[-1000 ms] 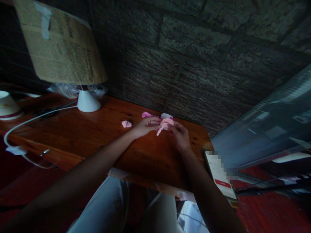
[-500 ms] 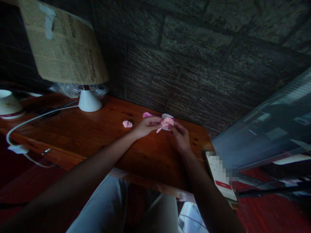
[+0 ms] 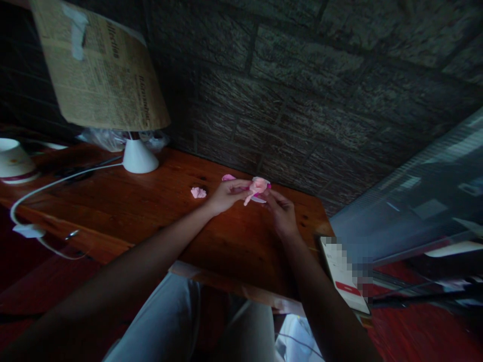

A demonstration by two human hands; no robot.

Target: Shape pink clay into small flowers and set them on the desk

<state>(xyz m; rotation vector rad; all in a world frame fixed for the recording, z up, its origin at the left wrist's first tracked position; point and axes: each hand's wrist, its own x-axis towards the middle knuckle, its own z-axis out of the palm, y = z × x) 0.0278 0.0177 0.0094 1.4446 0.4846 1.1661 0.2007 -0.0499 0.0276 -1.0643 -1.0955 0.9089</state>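
Note:
A light pink flower [image 3: 258, 185], crinkled like crepe paper, is held between my two hands above the wooden table. My left hand [image 3: 225, 197] pinches it from the left, thumb and fingers closed at its edge. From the right, my right hand [image 3: 282, 210] has its fingertips closed on the flower's lower right side. Just behind the flower show white and magenta pieces, partly hidden by it. A brighter pink piece [image 3: 228, 177] lies beyond my left fingers. Left of my left hand, a small crumpled pink piece [image 3: 198, 192] rests on the table.
A lamp with a newsprint shade [image 3: 105, 70] and white base [image 3: 139, 157] stands at the left, its white cable [image 3: 53, 182] running over the table edge. A white cup [image 3: 15, 161] is farther left. A flat white item [image 3: 345, 276] lies at the right edge. Behind is a brick wall [image 3: 302, 100].
The flower has turned a little in my fingers, and its petals look more gathered. More magenta shows behind it. Both hands stay in nearly the same place.

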